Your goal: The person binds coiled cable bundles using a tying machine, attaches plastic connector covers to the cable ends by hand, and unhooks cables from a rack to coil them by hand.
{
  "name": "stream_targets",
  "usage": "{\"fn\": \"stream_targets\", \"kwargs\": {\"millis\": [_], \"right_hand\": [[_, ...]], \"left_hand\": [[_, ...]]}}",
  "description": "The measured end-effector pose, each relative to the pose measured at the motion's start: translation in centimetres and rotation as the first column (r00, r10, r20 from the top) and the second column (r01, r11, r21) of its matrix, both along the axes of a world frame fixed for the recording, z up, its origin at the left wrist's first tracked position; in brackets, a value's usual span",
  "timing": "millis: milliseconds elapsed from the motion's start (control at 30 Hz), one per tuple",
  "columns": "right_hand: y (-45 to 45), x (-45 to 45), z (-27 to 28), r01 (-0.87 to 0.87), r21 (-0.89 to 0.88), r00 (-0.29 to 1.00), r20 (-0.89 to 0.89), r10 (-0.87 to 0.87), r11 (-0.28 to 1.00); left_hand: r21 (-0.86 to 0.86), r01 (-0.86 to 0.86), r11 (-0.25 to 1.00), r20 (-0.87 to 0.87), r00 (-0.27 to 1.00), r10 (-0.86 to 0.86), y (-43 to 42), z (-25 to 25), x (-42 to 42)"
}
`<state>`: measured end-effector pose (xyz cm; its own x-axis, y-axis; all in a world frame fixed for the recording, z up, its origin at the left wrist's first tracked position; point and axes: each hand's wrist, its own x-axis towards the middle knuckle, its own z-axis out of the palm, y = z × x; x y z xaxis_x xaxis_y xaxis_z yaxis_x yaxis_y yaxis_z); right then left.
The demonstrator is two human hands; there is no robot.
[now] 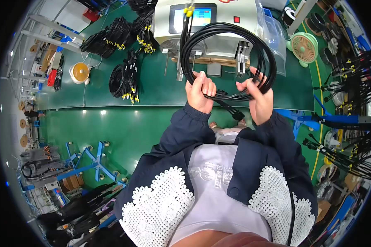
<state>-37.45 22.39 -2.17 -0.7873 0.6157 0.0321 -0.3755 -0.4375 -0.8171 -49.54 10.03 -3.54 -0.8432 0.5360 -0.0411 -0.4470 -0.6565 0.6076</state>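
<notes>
A coil of black cable (218,29) is held up in front of me, several loops thick. My left hand (200,92) is closed around its lower left side, thumb on top. At the lower right, my right hand (260,99) grips the loops, its fingers curled and partly hidden behind the cable. Cable ends with yellow tips (188,11) stick up at the coil's upper left. Black connectors (237,115) dangle below the loops, past the table edge. Right behind the coil stands a white machine (163,24) with a lit screen (202,17) and a metal clamp-like part (242,57).
The green table (160,96) carries another cable bundle (125,78) and heaps of black cables (107,37) on the left. A round orange-topped device (80,73) lies further left. A small green fan (304,47) is at the right. Black cables hang from a rack (346,152).
</notes>
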Motion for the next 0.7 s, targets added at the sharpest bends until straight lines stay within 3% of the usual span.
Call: {"fn": "stream_targets", "kwargs": {"millis": [100, 167, 267, 300, 367, 433, 467, 500, 533, 600, 667, 700], "right_hand": [[3.6, -0.9, 1.3, 0.026, -0.023, 0.999, 0.041, -0.025, 0.999], [5.9, -0.9, 1.5, -0.017, 0.004, 0.999, 0.047, 0.017, 1.000], [8.8, -0.2, 1.8, -0.110, 0.145, 0.987, 0.132, 0.091, 0.983], [9.8, 0.2, 1.5, -0.164, 0.174, 0.981, 0.136, 0.141, 0.971], [11.1, 0.8, 0.6, -0.269, 0.362, 0.942, 0.293, 0.165, 0.892], [11.5, 1.6, -0.2, -0.371, 0.547, 0.908, 0.383, 0.170, 0.751], [12.2, 1.6, -2.7, -0.318, 0.737, 0.943, 0.313, 0.116, 0.596], [12.2, 2.2, -2.4, -0.330, 0.798, 0.942, 0.312, 0.123, 0.505], [12.0, 2.6, -2.4, -0.283, 0.816, 0.959, 0.231, 0.165, 0.504], [12.2, 3.3, -3.1, -0.381, 0.779, 0.923, 0.286, 0.259, 0.498], [12.5, 4.8, -1.3, -0.501, 0.741, 0.866, 0.419, 0.274, 0.448], [12.5, 5.1, -2.2, -0.532, 0.672, 0.847, 0.418, 0.328, 0.515]], "left_hand": [[0.133, 0.015, 0.991, 0.081, 0.996, -0.025, 2.8, -2.9, 2.1], [0.036, -0.004, 0.999, 0.204, 0.979, -0.004, 4.3, -3.6, 3.4], [-0.215, 0.275, 0.937, 0.150, 0.957, -0.247, 4.5, -6.4, 5.2], [-0.315, 0.345, 0.884, 0.169, 0.937, -0.305, 4.5, -6.7, 6.1], [-0.693, 0.476, 0.542, 0.156, 0.832, -0.532, 3.9, -7.5, 7.2], [-0.779, 0.444, 0.442, 0.083, 0.772, -0.630, 2.3, -8.3, 7.0], [-0.839, 0.154, 0.522, -0.146, 0.860, -0.489, 2.4, -5.4, 8.3], [-0.826, -0.177, 0.536, -0.392, 0.862, -0.320, 3.3, -1.3, 9.1], [-0.574, -0.613, 0.543, -0.817, 0.476, -0.326, 4.3, 2.1, 8.1], [-0.158, -0.807, 0.569, -0.922, -0.086, -0.378, 5.8, 4.3, 6.9], [-0.359, -0.748, 0.559, -0.885, 0.082, -0.458, 6.9, 0.8, 6.9], [-0.548, -0.675, 0.495, -0.807, 0.268, -0.527, 6.8, -1.8, 7.0]]}}
